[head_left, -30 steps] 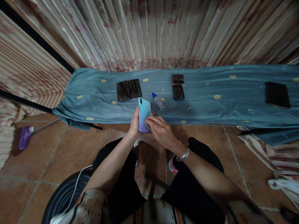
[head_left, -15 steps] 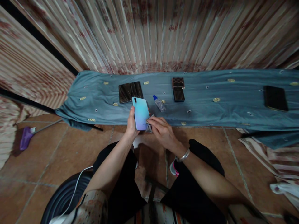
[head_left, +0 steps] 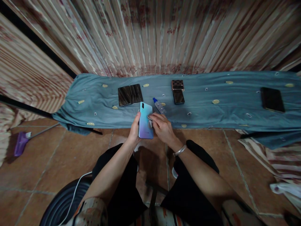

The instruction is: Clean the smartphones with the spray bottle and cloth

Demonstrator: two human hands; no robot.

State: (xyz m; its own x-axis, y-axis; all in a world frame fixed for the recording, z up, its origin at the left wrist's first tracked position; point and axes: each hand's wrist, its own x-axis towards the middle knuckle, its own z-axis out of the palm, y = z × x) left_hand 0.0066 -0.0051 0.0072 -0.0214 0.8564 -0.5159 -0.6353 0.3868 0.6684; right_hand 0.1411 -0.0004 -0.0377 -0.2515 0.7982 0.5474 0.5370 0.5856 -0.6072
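My left hand (head_left: 134,129) grips a smartphone (head_left: 145,124) by its left side, with its shiny blue-to-purple back facing up. In the fingers of my right hand (head_left: 162,127) is a small grey cloth (head_left: 150,122), pressed against the phone's right part. Just beyond the phone, a clear bottle with a blue cap (head_left: 159,105) lies on the blue cloth cover (head_left: 199,110). An unfolded dark foldable phone (head_left: 130,94) rests behind and to the left. Farther right is a flip phone (head_left: 178,96) with a checkered upper part.
A dark tablet-like device (head_left: 272,99) lies at the right of the covered surface. Striped curtains (head_left: 145,40) hang behind it. On the tiled floor are a purple broom (head_left: 21,142) at left and a black round tub (head_left: 63,201) with a white cable.
The phone has shifted slightly right and nearer to me, turning more upright. My right hand has slid the cloth from the phone's lower corner up to its middle right side.
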